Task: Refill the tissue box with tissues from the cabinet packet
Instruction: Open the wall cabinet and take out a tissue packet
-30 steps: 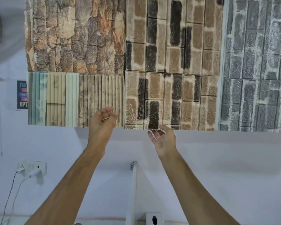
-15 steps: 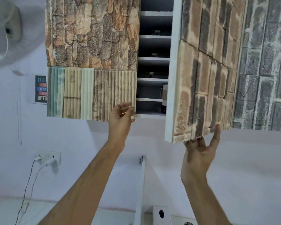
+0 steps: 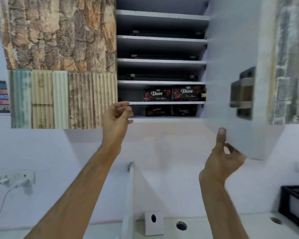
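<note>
Fingers [image 3: 222, 135] seemingly on cabinet door [image 3: 231, 83]

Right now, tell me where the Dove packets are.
In the head view, two Dove packets sit side by side on the open cabinet's second-lowest shelf, toward its right, above and right of the left hand.

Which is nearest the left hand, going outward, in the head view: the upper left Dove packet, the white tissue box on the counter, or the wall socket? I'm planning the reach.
From the left hand:
1. Upper left Dove packet, up and right, in the cabinet.
2. White tissue box, below on the counter.
3. Wall socket, far lower left.
</note>
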